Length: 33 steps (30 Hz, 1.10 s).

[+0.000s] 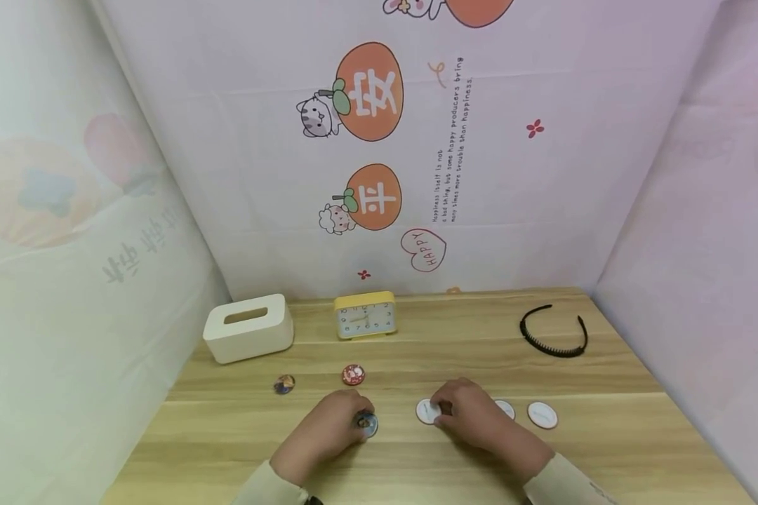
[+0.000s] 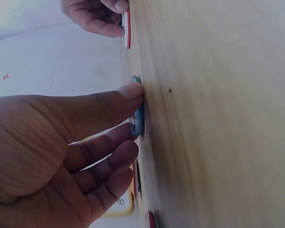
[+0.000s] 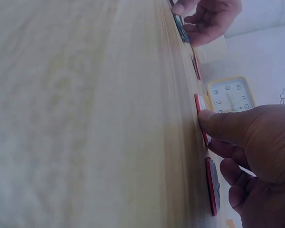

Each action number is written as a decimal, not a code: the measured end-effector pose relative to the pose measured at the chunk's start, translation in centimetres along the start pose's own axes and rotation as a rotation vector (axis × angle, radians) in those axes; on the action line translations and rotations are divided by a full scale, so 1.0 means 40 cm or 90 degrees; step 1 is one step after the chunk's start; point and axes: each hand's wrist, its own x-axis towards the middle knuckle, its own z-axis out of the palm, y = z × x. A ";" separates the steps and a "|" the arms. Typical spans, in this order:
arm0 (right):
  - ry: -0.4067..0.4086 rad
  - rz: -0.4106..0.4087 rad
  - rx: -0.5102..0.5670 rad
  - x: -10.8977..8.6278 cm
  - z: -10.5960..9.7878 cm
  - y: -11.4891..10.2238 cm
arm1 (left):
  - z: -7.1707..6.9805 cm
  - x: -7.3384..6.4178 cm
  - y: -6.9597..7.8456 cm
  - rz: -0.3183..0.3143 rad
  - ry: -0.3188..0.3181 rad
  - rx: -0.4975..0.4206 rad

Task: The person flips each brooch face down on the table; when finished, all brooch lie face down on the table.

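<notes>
My left hand point(image 1: 336, 423) pinches a small round disc with a blue picture point(image 1: 368, 423) by its edges, low at the tabletop. In the left wrist view the thumb lies along the near edge of this blue disc point(image 2: 138, 114). To the right, my right hand point(image 1: 470, 412) grips a white-faced round disc point(image 1: 426, 412) between thumb and fingers. Its red rim shows in the right wrist view, where the disc point(image 3: 201, 102) sits close against the wood. Two more white discs lie right of that hand, one partly hidden behind it point(image 1: 507, 409) and one in full view point(image 1: 542, 415).
Beyond my left hand lie a red picture disc point(image 1: 353, 374) and a dark blue and orange picture disc point(image 1: 284, 384). Farther back stand a white tissue box point(image 1: 249, 344) and a yellow alarm clock point(image 1: 366, 315). A black headband point(image 1: 552, 351) rests at the back right. White printed cloth walls surround the table.
</notes>
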 end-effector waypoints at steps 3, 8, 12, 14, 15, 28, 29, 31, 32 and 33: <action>-0.002 -0.001 0.011 -0.002 -0.003 -0.002 | 0.008 0.024 0.004 0.000 -0.004 -0.013; -0.010 0.004 0.022 -0.004 -0.007 -0.007 | 0.021 0.068 0.017 0.022 -0.013 -0.017; -0.003 -0.014 0.027 0.003 -0.009 -0.013 | 0.026 0.092 0.023 0.013 -0.011 -0.024; 0.001 -0.029 0.034 0.012 -0.007 -0.017 | 0.027 0.097 0.025 -0.010 -0.011 -0.044; 0.003 -0.037 0.038 0.017 -0.005 -0.021 | 0.029 0.100 0.024 -0.021 -0.011 -0.058; -0.045 -0.031 0.056 0.091 0.052 -0.084 | 0.029 0.111 0.027 -0.039 -0.006 -0.164; -0.046 -0.030 0.055 0.095 0.056 -0.086 | 0.028 0.111 0.027 -0.039 -0.008 -0.174; -0.045 -0.031 0.054 0.099 0.059 -0.090 | 0.030 0.113 0.024 -0.038 -0.011 -0.189; -0.046 -0.030 0.055 0.101 0.060 -0.090 | 0.031 0.113 0.023 -0.037 -0.013 -0.193; -0.046 -0.031 0.055 0.101 0.061 -0.090 | 0.033 0.114 0.020 -0.033 -0.013 -0.194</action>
